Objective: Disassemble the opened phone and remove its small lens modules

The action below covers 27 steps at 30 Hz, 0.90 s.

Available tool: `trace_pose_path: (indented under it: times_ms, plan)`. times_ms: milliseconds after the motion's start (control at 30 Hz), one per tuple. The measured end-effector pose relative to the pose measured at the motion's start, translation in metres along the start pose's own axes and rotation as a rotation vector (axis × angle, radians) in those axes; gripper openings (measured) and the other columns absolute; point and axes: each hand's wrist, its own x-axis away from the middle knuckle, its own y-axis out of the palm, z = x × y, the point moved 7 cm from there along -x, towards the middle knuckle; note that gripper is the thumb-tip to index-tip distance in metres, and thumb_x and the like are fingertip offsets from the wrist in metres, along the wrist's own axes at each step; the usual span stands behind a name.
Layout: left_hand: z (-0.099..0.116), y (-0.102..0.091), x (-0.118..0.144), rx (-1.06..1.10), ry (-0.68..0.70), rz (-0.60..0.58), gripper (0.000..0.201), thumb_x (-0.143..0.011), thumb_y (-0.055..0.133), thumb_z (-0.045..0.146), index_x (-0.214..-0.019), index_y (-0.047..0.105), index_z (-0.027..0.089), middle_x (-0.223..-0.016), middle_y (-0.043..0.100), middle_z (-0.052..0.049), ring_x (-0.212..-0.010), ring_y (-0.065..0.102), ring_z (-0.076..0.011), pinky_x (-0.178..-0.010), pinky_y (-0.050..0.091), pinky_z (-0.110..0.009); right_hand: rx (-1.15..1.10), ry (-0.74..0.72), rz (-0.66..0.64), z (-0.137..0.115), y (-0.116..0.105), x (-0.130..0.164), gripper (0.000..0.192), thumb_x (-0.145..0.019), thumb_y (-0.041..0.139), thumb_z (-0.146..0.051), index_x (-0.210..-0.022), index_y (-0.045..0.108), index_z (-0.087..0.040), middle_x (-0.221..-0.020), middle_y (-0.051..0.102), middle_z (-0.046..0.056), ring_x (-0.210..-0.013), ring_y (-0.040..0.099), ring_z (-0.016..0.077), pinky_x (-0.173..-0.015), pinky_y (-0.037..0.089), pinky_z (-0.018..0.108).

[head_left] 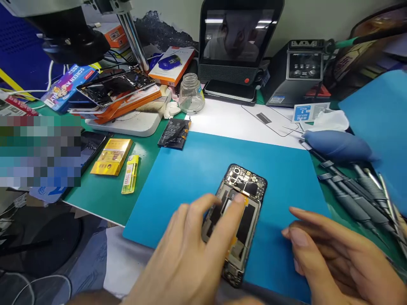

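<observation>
An opened phone (pixel 251 218), its back cover off and circuit boards bare, lies tilted on the blue mat (pixel 286 173). My left hand (pixel 190 250) reaches over it from the lower left. One fingertip presses near an orange ribbon cable below the upper board, while another finger bends by the phone's left edge. The fingers are apart, and the hand hides the phone's lower left part. To the right of the phone, my right hand (pixel 337 258) hovers over the mat with loosely bent fingers, thumb apart from the index finger, nothing visible in it.
A black battery-like pack (pixel 174 133) lies at the mat's back left corner. Farther left are a yellow lighter (pixel 130 174) and a yellow packet (pixel 112 156). A glass jar (pixel 191 95) stands behind. On the right lie a blue air blower (pixel 337 145) and several grey screwdrivers (pixel 352 199).
</observation>
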Motion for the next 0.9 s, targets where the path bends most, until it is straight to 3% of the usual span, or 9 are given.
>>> trace_pose_path:
  times_ms: [67,167,233,333,400,533,700,900]
  plan:
    - [0.0,-0.001,0.003,0.106,0.011,-0.034,0.124,-0.088,0.093,0.056,-0.179,0.009,0.045,-0.154,0.056,-0.015,-0.12,0.075,-0.0338,-0.099,0.07,-0.047,-0.019,0.018,0.002,-0.001,0.001,-0.005,0.037,-0.101,0.08,-0.055,-0.13,0.078,-0.031,-0.105,0.076,0.0,-0.083,0.071,0.0119,-0.063,0.055,0.015]
    - [-0.009,-0.015,-0.004,0.223,0.078,-0.017,0.101,-0.095,0.089,0.051,-0.174,0.027,0.043,-0.15,0.062,-0.01,-0.12,0.077,-0.0274,-0.091,0.071,-0.034,0.014,-0.037,-0.157,-0.014,0.009,-0.014,0.029,-0.107,0.073,-0.052,-0.128,0.075,-0.032,-0.091,0.07,-0.003,-0.069,0.065,0.0099,-0.055,0.051,0.016]
    - [-0.017,-0.024,-0.014,0.199,0.161,0.016,0.071,-0.102,0.081,0.051,-0.162,0.047,0.036,-0.139,0.069,-0.008,-0.118,0.076,-0.0262,-0.09,0.07,-0.035,0.075,-0.106,-0.262,-0.028,0.015,-0.02,0.022,-0.112,0.066,-0.049,-0.125,0.073,-0.033,-0.085,0.064,-0.005,-0.061,0.06,0.009,-0.053,0.051,0.017]
    - [-0.023,-0.028,-0.027,0.101,0.285,0.034,0.038,-0.111,0.069,0.05,-0.142,0.066,0.028,-0.131,0.075,-0.007,-0.113,0.073,-0.0271,-0.091,0.065,-0.042,0.197,-0.234,-0.29,-0.052,0.022,-0.029,0.016,-0.115,0.061,-0.041,-0.118,0.071,-0.03,-0.082,0.062,-0.005,-0.054,0.056,0.0077,-0.047,0.047,0.018]
    - [-0.022,-0.026,-0.03,0.056,0.348,0.041,0.038,-0.113,0.063,0.052,-0.141,0.069,0.026,-0.136,0.076,-0.006,-0.112,0.071,-0.0276,-0.088,0.061,-0.043,0.28,-0.307,-0.276,-0.065,0.028,-0.033,0.015,-0.116,0.058,-0.037,-0.112,0.07,-0.028,-0.079,0.061,-0.005,-0.05,0.053,0.0076,-0.043,0.043,0.02]
    - [-0.019,-0.022,-0.03,0.014,0.402,0.056,0.036,-0.118,0.055,0.049,-0.144,0.07,0.028,-0.148,0.075,0.0,-0.116,0.066,-0.0261,-0.086,0.055,-0.042,0.42,-0.396,-0.26,-0.079,0.037,-0.036,0.013,-0.116,0.055,-0.029,-0.109,0.066,-0.028,-0.087,0.066,-0.004,-0.062,0.066,0.0088,-0.045,0.044,0.021]
    - [-0.021,-0.022,-0.029,0.023,0.417,0.078,0.032,-0.121,0.049,0.035,-0.142,0.073,0.027,-0.15,0.074,0.002,-0.115,0.063,-0.0238,-0.088,0.052,-0.041,0.557,-0.48,-0.355,-0.084,0.045,-0.04,0.014,-0.117,0.05,-0.029,-0.111,0.063,-0.028,-0.096,0.069,-0.006,-0.061,0.066,0.0101,-0.049,0.045,0.028]
    - [-0.022,-0.021,-0.029,0.005,0.438,0.076,0.035,-0.121,0.047,0.031,-0.143,0.073,0.026,-0.151,0.073,0.0,-0.115,0.062,-0.0248,-0.086,0.052,-0.041,0.662,-0.584,-0.448,-0.087,0.047,-0.047,0.022,-0.12,0.043,-0.031,-0.113,0.063,-0.026,-0.097,0.067,-0.003,-0.06,0.066,0.0135,-0.05,0.04,0.035]
